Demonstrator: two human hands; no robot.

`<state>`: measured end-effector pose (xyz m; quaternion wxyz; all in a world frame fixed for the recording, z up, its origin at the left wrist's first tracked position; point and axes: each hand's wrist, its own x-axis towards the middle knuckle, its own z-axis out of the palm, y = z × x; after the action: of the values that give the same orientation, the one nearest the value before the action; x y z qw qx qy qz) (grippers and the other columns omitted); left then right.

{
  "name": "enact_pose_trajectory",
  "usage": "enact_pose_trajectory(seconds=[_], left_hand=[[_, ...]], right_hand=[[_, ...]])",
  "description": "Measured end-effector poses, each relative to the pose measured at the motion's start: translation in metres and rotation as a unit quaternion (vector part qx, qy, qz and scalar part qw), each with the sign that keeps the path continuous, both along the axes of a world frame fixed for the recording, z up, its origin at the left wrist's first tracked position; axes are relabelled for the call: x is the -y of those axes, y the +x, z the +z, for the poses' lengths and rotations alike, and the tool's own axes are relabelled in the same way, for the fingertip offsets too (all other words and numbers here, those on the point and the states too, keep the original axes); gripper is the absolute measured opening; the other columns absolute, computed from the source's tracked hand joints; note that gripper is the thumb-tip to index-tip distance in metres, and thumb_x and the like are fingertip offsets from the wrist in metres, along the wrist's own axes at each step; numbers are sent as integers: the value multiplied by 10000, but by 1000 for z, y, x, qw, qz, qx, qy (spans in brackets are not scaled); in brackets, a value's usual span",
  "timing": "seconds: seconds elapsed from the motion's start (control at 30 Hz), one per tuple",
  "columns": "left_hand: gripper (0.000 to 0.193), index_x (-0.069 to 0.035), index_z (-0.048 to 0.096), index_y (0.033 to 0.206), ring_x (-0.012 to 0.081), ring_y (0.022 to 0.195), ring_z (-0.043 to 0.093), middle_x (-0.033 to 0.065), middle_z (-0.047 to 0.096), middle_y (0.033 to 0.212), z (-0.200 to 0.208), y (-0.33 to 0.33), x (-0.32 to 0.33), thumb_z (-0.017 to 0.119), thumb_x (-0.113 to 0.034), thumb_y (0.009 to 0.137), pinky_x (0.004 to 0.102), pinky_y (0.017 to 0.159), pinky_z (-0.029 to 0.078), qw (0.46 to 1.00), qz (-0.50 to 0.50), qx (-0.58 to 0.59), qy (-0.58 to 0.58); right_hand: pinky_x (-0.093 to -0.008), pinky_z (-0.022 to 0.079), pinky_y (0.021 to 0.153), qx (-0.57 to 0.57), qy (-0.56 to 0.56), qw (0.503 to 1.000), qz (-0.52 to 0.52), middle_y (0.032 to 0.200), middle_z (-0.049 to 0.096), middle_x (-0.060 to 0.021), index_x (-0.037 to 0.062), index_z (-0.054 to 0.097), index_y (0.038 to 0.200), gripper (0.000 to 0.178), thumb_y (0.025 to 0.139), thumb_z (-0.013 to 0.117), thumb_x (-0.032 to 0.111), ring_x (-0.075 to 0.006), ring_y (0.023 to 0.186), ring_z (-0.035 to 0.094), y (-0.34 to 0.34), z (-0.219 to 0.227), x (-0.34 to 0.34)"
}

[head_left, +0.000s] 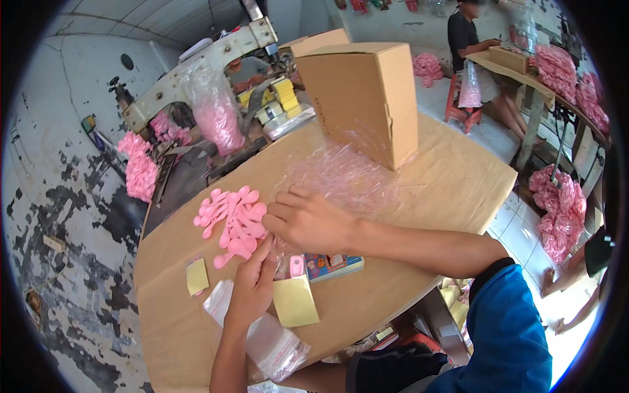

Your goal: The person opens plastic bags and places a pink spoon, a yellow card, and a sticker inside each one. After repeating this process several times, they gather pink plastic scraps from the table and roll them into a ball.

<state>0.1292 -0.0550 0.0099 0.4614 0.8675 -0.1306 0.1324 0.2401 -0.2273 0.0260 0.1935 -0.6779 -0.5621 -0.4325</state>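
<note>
My two hands meet over the brown-covered table (393,216). Fingers closed in a pinch, my left hand (253,281) grips the edge of a small clear plastic bag (282,267). My right hand (309,221) is curled closed just above it, and its fingertips hide what they hold. Beside my fingers lies a pile of pink plastic spoons (229,213). Below my right hand sit a small pink item (297,265), a colourful printed booklet stack (335,264) and a pale yellow pad (296,302). Flat clear plastic bags (278,347) lie under my left forearm.
A tall cardboard box (357,105) stands at the back, with loose clear wrappers (341,173) before it. Another yellow card (196,276) lies left. Behind the table is a machine (196,72) with pink-filled bags (219,118). A person (468,39) sits at another table, far right.
</note>
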Motion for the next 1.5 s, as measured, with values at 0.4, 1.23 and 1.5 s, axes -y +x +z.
enact_pose_trajectory(seconds=[0.4, 1.23, 1.5], left_hand=[[419, 7, 405, 1449, 122, 972, 659, 137, 558, 1363, 2, -2, 3, 416, -108, 1047, 238, 727, 554, 962, -34, -104, -251], [470, -54, 318, 1514, 194, 1190, 574, 150, 512, 1417, 3, 0, 4, 396, -132, 1057, 281, 846, 547, 995, -13, -33, -89], [480, -10, 237, 1505, 307, 1185, 600, 238, 487, 1401, 12, 18, -9, 296, -209, 1073, 439, 939, 571, 931, -52, -40, -360]], right_hand=[[-281, 458, 705, -455, 104, 879, 97, 831, 601, -117, 32, 519, 871, 128, 830, 629, 82, -157, 756, 572, 6, 57, 39], [-365, 494, 785, -193, 45, 978, 71, 881, 647, -59, 46, 622, 921, 154, 883, 653, 192, -214, 854, 611, -6, 21, 15], [-260, 503, 730, -557, 2, 591, 583, 842, 640, 8, 33, 605, 1043, 128, 977, 593, 142, -79, 763, 613, 30, 71, 79]])
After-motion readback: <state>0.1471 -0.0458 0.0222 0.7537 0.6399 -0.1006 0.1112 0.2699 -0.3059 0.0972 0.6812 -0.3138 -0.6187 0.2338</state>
